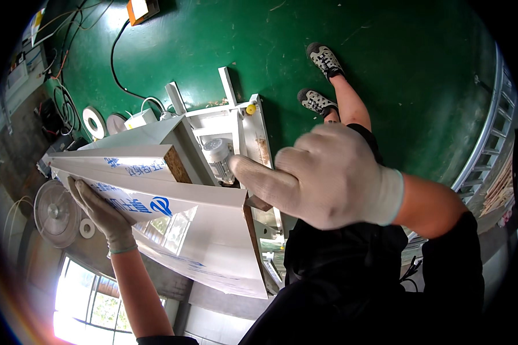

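My left hand [101, 213], in a pale work glove, lies with its fingers stretched out along a long white panel [218, 230]. Clear film with blue print partly covers that panel, and a raw brown edge shows at its near end. In front of my body is my right hand [334, 181], also gloved, its fingers curled and one digit pointing left toward the panel's near corner. What it holds, if anything, is hidden behind the hand. Beyond the panel's edge sits another white filmed piece [121, 164] with a brown cut end.
A white metal frame [259, 135] carries a grey motor [217, 152] and a yellow knob [251, 108]. White rolls [94, 122], a clear reel [57, 213] and a black cable [114, 63] lie at left. A metal rack [486, 149] stands at right on the green floor [408, 69].
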{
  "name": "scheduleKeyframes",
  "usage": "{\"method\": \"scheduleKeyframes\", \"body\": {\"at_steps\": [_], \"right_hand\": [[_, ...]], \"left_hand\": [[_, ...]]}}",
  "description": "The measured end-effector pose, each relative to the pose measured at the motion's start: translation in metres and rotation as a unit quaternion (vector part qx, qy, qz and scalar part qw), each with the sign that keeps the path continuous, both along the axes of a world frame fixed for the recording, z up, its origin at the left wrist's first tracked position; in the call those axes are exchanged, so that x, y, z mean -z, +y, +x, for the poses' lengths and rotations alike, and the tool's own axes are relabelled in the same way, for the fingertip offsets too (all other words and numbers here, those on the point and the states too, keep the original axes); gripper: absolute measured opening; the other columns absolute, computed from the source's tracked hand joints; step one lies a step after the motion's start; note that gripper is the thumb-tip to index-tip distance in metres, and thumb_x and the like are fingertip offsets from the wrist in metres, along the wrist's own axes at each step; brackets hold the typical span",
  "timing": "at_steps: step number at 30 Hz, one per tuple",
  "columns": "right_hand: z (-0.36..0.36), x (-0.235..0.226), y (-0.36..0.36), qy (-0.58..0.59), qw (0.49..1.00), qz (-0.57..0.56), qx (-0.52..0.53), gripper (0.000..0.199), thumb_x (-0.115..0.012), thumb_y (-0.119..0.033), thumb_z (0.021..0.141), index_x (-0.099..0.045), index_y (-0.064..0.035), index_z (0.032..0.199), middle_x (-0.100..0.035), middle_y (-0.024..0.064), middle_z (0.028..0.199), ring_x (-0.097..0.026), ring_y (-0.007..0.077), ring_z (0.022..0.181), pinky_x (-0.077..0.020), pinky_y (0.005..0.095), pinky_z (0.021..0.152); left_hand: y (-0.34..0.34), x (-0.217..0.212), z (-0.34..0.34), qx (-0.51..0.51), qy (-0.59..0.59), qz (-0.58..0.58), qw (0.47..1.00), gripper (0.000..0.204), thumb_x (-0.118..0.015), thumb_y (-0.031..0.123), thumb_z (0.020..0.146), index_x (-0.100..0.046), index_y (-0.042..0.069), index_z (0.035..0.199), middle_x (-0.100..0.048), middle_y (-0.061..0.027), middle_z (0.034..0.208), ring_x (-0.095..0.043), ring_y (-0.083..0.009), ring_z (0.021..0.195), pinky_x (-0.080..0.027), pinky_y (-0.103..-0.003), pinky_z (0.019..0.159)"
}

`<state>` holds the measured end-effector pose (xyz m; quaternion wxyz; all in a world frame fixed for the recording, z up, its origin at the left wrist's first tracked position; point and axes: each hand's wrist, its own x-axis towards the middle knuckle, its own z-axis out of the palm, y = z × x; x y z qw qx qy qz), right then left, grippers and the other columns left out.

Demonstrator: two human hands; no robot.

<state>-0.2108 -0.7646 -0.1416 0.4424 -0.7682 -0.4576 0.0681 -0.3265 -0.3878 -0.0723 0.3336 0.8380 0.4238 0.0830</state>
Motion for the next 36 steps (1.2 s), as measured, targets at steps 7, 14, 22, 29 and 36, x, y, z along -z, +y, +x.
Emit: {"method": "scheduleKeyframes", "body": {"at_steps": [7,14,22,29,36], "right_hand": [[0.024,0.037,0.017,-0.121,0.986,0.11,0.001,0.034,-0.076,-0.03,0.086,-0.074,-0.0155,0.117,-0.046,-0.0057,0.059,-0.045,0.0079,0.049,-0.0352,0.0252,0.043],[0.028,-0.002,-0.002,-0.064,0.996,-0.021,-0.055,0.035,-0.076,-0.029,0.086,-0.075,-0.0165,0.118,-0.051,-0.0056,0.057,-0.046,0.0082,0.048,-0.0343,0.0245,0.044],[-0.005,0.026,0.01,0.06,0.994,0.087,-0.013,0.045,-0.067,-0.018,0.086,-0.063,-0.0127,0.13,-0.054,0.0014,0.062,-0.057,0.0158,0.049,-0.044,0.0332,0.041],[0.015,0.048,0.023,-0.033,0.987,0.155,-0.033,0.04,-0.068,-0.022,0.09,-0.064,-0.0142,0.129,-0.048,-0.0026,0.057,-0.054,0.0132,0.047,-0.041,0.0296,0.039],[0.056,0.015,0.007,-0.132,0.98,0.014,-0.148,0.042,-0.077,-0.022,0.084,-0.071,-0.0158,0.126,-0.055,-0.0053,0.065,-0.051,0.0095,0.052,-0.0419,0.0274,0.044]], "left_hand": [[0.002,0.005,-0.002,-0.009,0.001,0.008,1.0,0.066,-0.04,0.045,0.11,-0.028,0.003,0.159,-0.033,-0.015,0.16,-0.037,-0.0271,0.145,-0.031,-0.041,0.122],[0.007,0.006,-0.006,0.004,-0.001,0.006,1.0,0.065,-0.039,0.045,0.11,-0.03,0.003,0.158,-0.034,-0.0147,0.158,-0.039,-0.0269,0.144,-0.032,-0.041,0.121],[0.005,0.001,-0.002,0.004,0.0,0.001,1.0,0.064,-0.038,0.045,0.11,-0.03,0.004,0.158,-0.036,-0.015,0.156,-0.039,-0.0267,0.143,-0.034,-0.042,0.12],[0.001,0.004,-0.002,-0.004,-0.007,0.013,1.0,0.066,-0.04,0.045,0.11,-0.032,0.001,0.158,-0.035,-0.0153,0.156,-0.037,-0.0255,0.144,-0.03,-0.041,0.121],[0.005,0.001,-0.005,0.003,-0.004,0.016,1.0,0.066,-0.039,0.044,0.11,-0.03,0.0,0.158,-0.034,-0.0161,0.158,-0.036,-0.0259,0.145,-0.028,-0.041,0.122]]}}
